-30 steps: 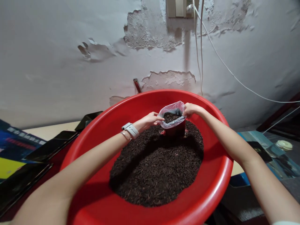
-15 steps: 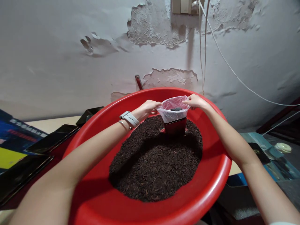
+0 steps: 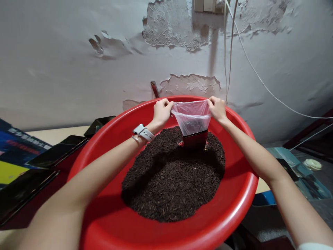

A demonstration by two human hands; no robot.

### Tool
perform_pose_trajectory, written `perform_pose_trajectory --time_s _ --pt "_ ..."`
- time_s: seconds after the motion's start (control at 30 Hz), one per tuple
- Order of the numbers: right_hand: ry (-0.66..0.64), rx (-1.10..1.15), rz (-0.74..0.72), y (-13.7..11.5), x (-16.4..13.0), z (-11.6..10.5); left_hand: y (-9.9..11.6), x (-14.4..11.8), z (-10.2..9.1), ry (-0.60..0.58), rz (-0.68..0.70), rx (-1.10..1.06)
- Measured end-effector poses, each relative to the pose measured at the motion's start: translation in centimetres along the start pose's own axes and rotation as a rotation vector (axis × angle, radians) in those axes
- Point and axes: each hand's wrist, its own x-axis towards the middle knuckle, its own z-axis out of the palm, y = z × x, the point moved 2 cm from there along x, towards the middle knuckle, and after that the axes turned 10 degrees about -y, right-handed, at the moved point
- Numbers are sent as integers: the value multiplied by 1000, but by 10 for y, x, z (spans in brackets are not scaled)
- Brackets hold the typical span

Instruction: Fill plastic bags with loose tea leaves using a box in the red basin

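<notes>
Bare forearms, pale grey wristwatch (image 3: 142, 132), thin bracelet (image 3: 136, 139)

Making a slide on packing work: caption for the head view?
Both hands, left hand and right hand, pull up a plastic bag above dark grains in a red basin.

Dim, soft indoor light, perhaps from above; sharp centre, wide-angle stretching at edges, dark shadow lower left.
</notes>
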Motion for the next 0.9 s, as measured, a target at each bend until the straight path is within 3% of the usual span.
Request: perform_pose_trajectory --time_s 0.07,0.17,0.27,0.37,0.43,0.5,0.6,0.73,0.8,0.9 --pt "46 11 -16 -1 -1 -1 2 -2 -3 35 19 19" --pt "5 -18 2 0 -1 -1 5 -1 -7 -41 -12 131" --pt "14 -32 -9 1 -1 0 8 0 -14 -8 34 209" --pt "-31 -44 -23 1 -2 3 14 -3 -19 -63 48 366" --pt "-56 -53 -25 1 -2 4 21 -9 -21 -108 166 450" --pt "0 -34 -65 -4 -4 1 30 -17 -19 -171 363 487" --pt "108 5 -176 -20 -12 -4 33 -30 -6 -402 533 554" --pt "67 33 -326 -57 -34 -7 22 -44 14 -651 560 673" --pt "-2 87 -383 -76 -48 -5 20 -51 17 -653 604 714" --pt "-154 213 -494 -102 -70 3 22 -63 10 -501 704 752"
